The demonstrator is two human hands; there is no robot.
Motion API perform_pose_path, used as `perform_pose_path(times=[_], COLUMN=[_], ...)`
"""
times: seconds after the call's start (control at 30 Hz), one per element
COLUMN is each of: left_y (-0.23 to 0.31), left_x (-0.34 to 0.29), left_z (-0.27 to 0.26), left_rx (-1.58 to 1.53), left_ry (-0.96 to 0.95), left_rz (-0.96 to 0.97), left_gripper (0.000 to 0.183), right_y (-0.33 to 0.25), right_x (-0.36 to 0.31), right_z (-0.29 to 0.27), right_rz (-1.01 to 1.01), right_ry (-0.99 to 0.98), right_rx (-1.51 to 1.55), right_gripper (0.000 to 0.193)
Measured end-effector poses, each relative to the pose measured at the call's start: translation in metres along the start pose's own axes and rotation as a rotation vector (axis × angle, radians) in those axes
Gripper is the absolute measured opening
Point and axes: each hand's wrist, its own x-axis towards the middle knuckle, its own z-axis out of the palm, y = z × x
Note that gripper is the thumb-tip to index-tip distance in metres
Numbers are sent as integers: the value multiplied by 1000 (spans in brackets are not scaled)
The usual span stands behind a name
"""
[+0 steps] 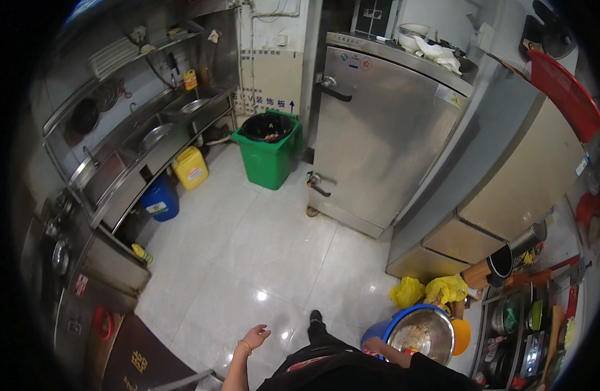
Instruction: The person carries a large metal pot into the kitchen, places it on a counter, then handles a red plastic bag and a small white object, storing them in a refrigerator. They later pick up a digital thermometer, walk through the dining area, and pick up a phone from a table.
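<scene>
My left hand [256, 335] hangs over the tiled floor with nothing in it, its fingers loosely apart and a bracelet [246, 346] round the wrist. At my right side, my right hand [378, 347] is closed in front of the rim of a large metal bowl [443, 352]. A small blue and white bit shows under that hand, too little to name. The bowl rests on a blue bucket [371, 332] and has some pale residue inside.
Steel sinks [153, 135] line the left wall, above a yellow jug [191, 168] and blue drum [160, 199]. Ahead stand a green bin [267, 159], a steel cabinet [378, 137] and a fridge [515, 169]. Yellow bags [407, 292] and a crowded rack [508, 339] are on the right.
</scene>
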Motion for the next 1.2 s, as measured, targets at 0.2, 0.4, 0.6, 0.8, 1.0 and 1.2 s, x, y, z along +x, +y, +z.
perform_pose_path(times=[0.2, 0.4, 0.6, 0.8, 1.0, 1.2], left_y=[12, 63, 45, 67, 122, 190], left_x=[81, 103, 200, 309, 405, 483], left_z=[8, -25, -84, -181, -287, -324], left_rx=[68, 25, 13, 102, 317, 351], left_ry=[-121, -147, -229, -338, -350, -391], left_rz=[-42, -118, -106, -59, 14, 71], left_gripper=[53, 54, 51, 53, 51, 54], right_y=[-35, -168, -317, -461, -605, -733], right_x=[101, 178, 196, 124, -60, -196], right_z=[-68, -158, -220, -275, -389, -517], right_rz=[-636, -31, -203, -290, -661, -850], right_ry=[123, 103, 281, 186, 426, 1299], right_rx=[-1019, 19, 429, 437, 231, -114], right_gripper=[17, 23, 22, 26, 32, 29])
